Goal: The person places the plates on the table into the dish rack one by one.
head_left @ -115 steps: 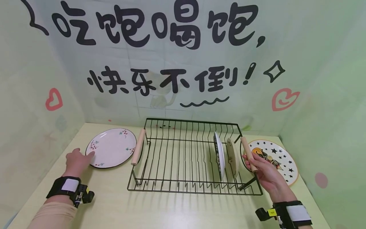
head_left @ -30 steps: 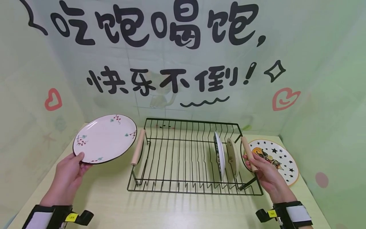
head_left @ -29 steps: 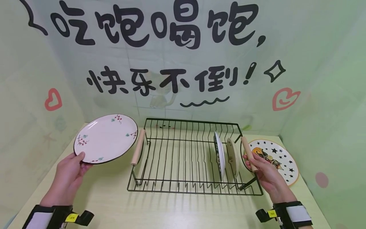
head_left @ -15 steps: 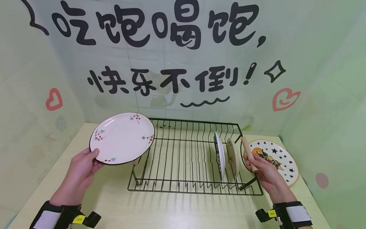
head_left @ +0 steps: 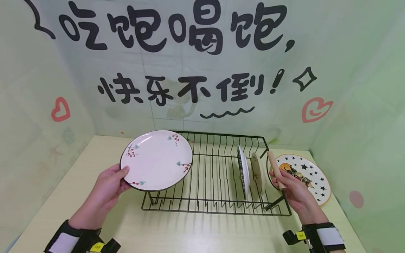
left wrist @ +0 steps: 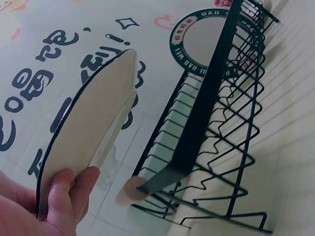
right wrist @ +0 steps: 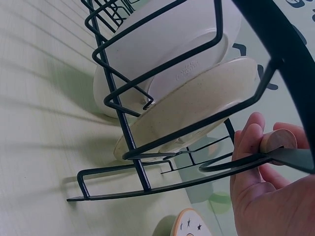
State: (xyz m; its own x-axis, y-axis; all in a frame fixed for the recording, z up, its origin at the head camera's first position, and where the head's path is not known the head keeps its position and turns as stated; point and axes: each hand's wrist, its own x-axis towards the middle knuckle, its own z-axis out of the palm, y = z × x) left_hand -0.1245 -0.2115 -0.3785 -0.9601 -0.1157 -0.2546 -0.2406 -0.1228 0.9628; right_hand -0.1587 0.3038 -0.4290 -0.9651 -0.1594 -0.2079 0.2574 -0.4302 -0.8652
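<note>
Pinched the flower-patterned plate [head_left: 156, 160] by its left rim in the left grip [head_left: 110, 182], above the left end of the wire dish rack [head_left: 215, 200]; clasped the right wooden handle [head_left: 273, 167] in the right grip [head_left: 293, 192].

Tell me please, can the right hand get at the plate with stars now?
Probably not yet: the right hand grips a wooden handle. After letting go, it could likely reach the star plate close beside.

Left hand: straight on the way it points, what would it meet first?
Past the flower-patterned plate the left hand holds, probably the left end of the black wire dish rack; relative height is unclear.
</note>
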